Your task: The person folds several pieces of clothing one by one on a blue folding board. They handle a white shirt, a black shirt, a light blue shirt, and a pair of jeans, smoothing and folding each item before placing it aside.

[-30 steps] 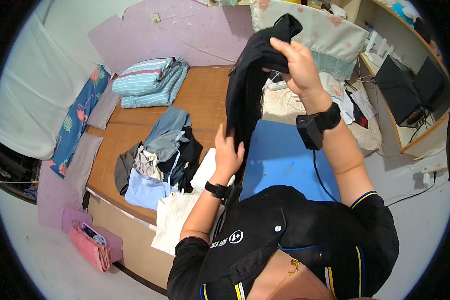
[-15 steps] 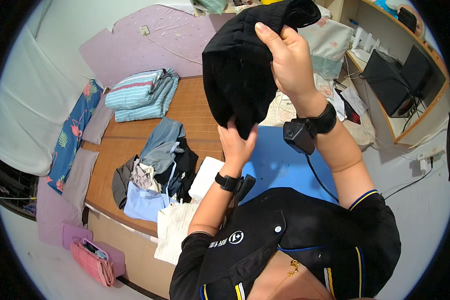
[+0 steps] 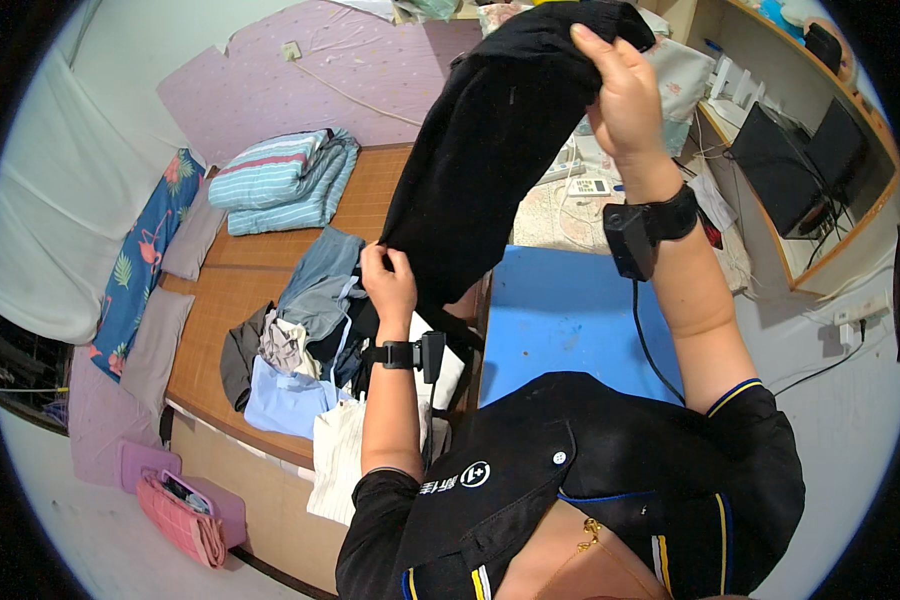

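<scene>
A black garment [image 3: 500,150] hangs stretched between my two hands above the blue tabletop [image 3: 570,325]; its exact kind I cannot make out. High on the right, my right hand [image 3: 630,100] grips the gathered upper end, thumb on top. My left hand [image 3: 390,280] pinches the lower left edge between thumb and fingers. Behind and below that hand lies a heap of clothes on the bed mat, with a grey-blue garment [image 3: 320,275], a light blue one [image 3: 282,400] and dark pieces. Striped cream cloth [image 3: 340,455] drapes over the bed's near edge.
A folded striped quilt [image 3: 280,185] lies on the brown bed mat [image 3: 240,290]. Grey pillows [image 3: 155,345] line the left side. Beyond the blue table are a power strip [image 3: 560,172] and a small white device [image 3: 590,187]. A wooden shelf [image 3: 810,270] holds black electronics. A pink-purple bin [image 3: 232,520] stands lower left.
My left hand has moved left and slightly up, drawing the black garment out longer and flatter. My right hand has shifted a little right, still gripping the upper end.
</scene>
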